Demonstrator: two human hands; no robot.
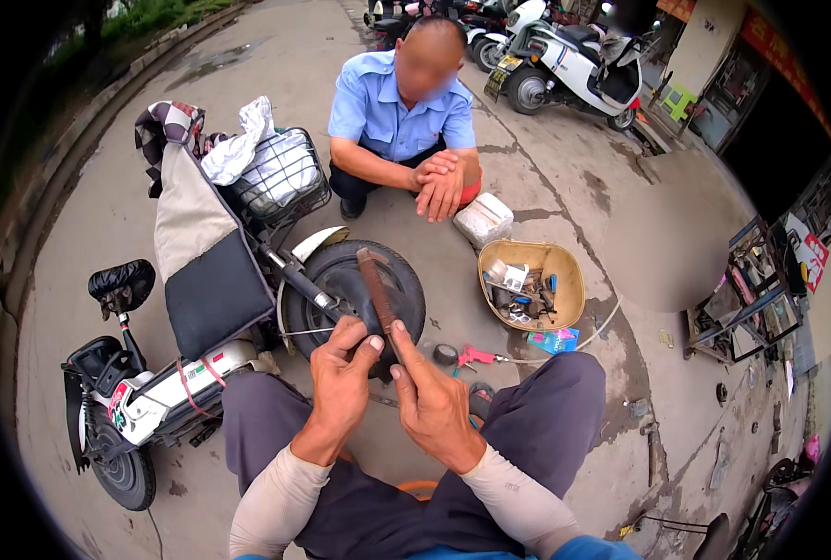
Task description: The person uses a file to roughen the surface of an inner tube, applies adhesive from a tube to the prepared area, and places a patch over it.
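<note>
My left hand (341,392) is closed around something dark that I cannot make out, just in front of the scooter's black front wheel (327,277). My right hand (425,401) grips the lower end of a long, rusty, flat file-like tool (376,287), which points up over the wheel with the index finger along it. The scooter (168,392) lies tilted at the left, with a folded two-tone cover (205,261) and a wire basket (285,177) holding white cloth. A pink air-gun-like tool (474,357) with a hose lies on the ground beyond my right hand.
A person in a blue shirt (392,121) squats opposite, hands clasped. A tan tub (574,289) of tools and a white container (484,219) stand right of the wheel. A metal rack (742,299) is at the right, parked scooters (556,70) behind, a curb (89,131) at left.
</note>
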